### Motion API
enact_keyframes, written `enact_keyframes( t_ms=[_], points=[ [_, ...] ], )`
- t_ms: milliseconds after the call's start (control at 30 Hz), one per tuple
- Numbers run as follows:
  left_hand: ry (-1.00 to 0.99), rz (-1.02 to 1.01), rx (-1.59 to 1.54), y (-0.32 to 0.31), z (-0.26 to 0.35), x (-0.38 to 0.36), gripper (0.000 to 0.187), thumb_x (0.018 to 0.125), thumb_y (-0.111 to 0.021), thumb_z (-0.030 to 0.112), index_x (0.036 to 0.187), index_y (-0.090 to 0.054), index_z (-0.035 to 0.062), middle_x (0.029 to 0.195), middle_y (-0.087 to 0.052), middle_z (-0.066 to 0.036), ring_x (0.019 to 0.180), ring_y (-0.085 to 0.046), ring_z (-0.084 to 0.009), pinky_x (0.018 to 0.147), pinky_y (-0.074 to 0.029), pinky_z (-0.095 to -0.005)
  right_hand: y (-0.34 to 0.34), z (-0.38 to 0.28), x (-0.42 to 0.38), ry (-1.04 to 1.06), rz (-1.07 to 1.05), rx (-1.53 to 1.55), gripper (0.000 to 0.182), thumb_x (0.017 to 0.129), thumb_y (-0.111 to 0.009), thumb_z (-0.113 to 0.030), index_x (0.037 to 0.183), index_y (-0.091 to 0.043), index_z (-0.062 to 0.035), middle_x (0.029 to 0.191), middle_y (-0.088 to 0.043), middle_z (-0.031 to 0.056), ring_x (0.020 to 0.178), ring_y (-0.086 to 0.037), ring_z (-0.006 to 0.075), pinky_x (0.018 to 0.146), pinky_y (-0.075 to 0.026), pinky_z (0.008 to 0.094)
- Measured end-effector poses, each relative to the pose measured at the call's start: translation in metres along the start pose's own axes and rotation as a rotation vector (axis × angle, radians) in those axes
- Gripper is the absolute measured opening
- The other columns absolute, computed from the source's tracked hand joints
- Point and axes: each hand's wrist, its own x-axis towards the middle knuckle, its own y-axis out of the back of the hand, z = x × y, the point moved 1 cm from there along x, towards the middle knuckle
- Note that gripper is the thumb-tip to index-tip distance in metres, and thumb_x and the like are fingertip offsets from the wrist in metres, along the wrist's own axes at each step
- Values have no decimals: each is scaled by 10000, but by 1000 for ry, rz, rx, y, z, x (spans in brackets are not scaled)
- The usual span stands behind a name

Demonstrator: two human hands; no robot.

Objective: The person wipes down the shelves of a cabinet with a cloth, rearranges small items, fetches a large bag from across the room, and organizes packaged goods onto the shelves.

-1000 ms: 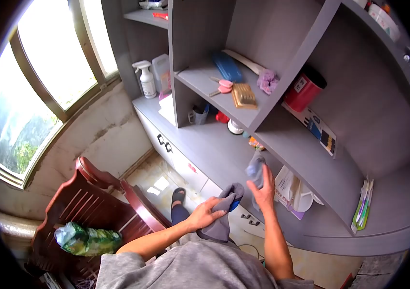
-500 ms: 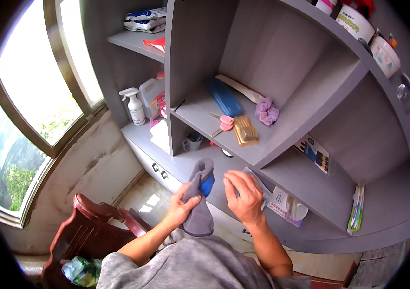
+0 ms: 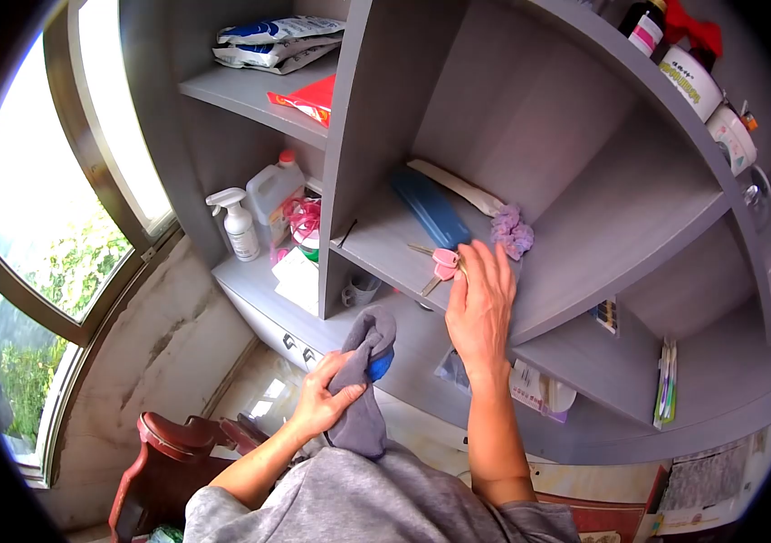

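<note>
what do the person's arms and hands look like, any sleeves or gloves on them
The left hand and right hand are both bare, with no gloves, watch or bracelet visible. Mottled grey sleeves, matching the shirt, leave the forearms uncovered.

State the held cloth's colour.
The cloth is mostly grey with some blue, seen in the head view.

the grey cloth (image 3: 360, 418) looks soft and matt; the blue case (image 3: 432, 215) is smooth plastic with a dull sheen. toward the right edge of the smooth, matt shelf (image 3: 378, 242), the purple scrunchie (image 3: 513, 233) is crinkled fabric. the red packet (image 3: 313, 98) looks glossy.
</note>
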Motion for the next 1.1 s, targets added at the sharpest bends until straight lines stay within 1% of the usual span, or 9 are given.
enact_keyframes(
  t_ms=[200,333,533,633,733,867,967,1000,1100],
  points=[
    [23,-107,-77,7,-12,8,464,829,-744,155,1244,-599,8,1066,-594,-122,1042,-571,-248,940,-432,-354,11,-17,14,68,-124,-170,313,840,-667,-202,1116,-639,-56,1149,-591,78,1203,-484,288,1050,-284,609],
    [32,-147,-136,10,-17,13,450,844,-742,165,1235,-598,-6,1074,-597,-107,1050,-566,-222,942,-430,-335,14,-17,15,47,-181,-166,261,817,-696,-227,1023,-646,-74,1082,-595,65,1133,-501,277,1042,-297,591],
    [346,-179,-461,11,-27,15,404,888,-718,178,1229,-597,-2,1114,-604,-63,1062,-545,-150,954,-418,-304,0,-11,12,150,-125,-78,132,860,-636,-139,973,-626,-70,954,-646,89,1085,-562,283,1022,-340,495],
    [384,-205,-484,11,-31,14,403,892,-716,184,1234,-597,7,1118,-612,-53,1060,-546,-145,956,-417,-300,6,-17,17,-4,25,-35,108,914,-583,-98,1003,-616,-45,890,-653,115,967,-629,275,890,-449,422],
    [343,-214,-477,12,-35,14,404,892,-718,192,1231,-598,7,1104,-614,-50,1053,-549,-144,952,-420,-299,16,-22,19,-328,235,313,129,963,-535,-91,1037,-597,-5,878,-643,148,792,-648,265,706,-503,375],
    [398,-217,-501,11,-38,13,399,897,-714,192,1232,-598,10,1103,-602,-48,1050,-549,-142,945,-425,-301,26,-15,44,-225,293,205,158,984,-497,-85,1057,-585,24,858,-641,170,712,-649,263,643,-513,363],
    [380,-231,-473,10,-34,15,395,899,-712,186,1233,-597,11,1099,-600,-48,1047,-549,-141,939,-429,-301,26,-11,60,-253,419,424,165,985,-496,-90,1047,-596,26,856,-652,173,731,-661,272,649,-511,365],
    [377,-235,-468,9,-33,15,394,900,-711,184,1234,-596,10,1097,-600,-48,1047,-549,-140,937,-430,-300,31,-13,62,-341,342,364,171,990,-485,-90,1034,-601,28,843,-660,175,757,-678,268,659,-514,373],
    [382,-234,-490,10,-37,13,391,900,-712,184,1229,-596,8,1090,-603,-49,1048,-548,-138,935,-432,-299,26,4,50,-254,110,82,175,996,-468,-90,1025,-597,25,824,-661,170,761,-689,247,675,-521,374]
  ],
)
